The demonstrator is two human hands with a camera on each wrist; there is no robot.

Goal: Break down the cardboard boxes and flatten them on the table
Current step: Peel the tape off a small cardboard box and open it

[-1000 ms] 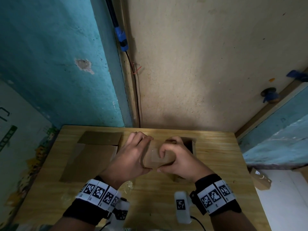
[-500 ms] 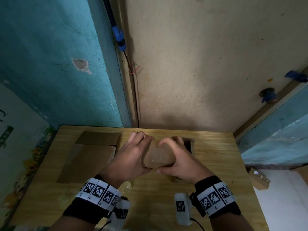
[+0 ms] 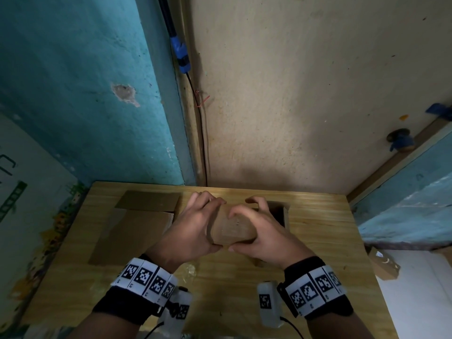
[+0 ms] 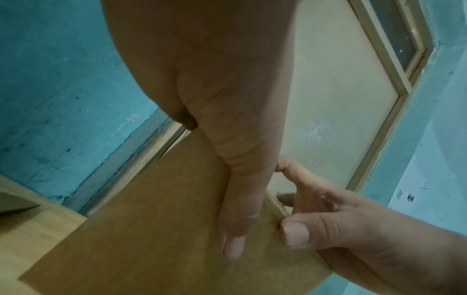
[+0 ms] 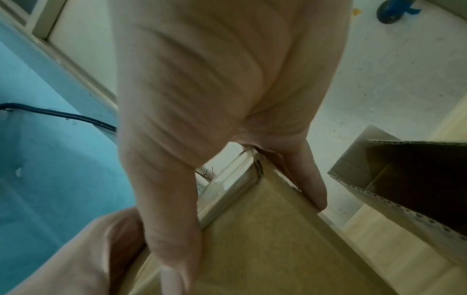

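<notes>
Now that the small cardboard box point(image 3: 232, 230), raised clear of the table point(image 3: 315, 243), has been turned broad face up since a second ago, it is gripped between the left hand point(image 3: 193, 231) and right hand point(image 3: 266, 234), apparently ready for collapsing.

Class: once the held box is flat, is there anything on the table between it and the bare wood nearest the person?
Nothing solid shows. Both hands hold the box above bare table; the flattened cardboard lies left, an open box behind.
</notes>
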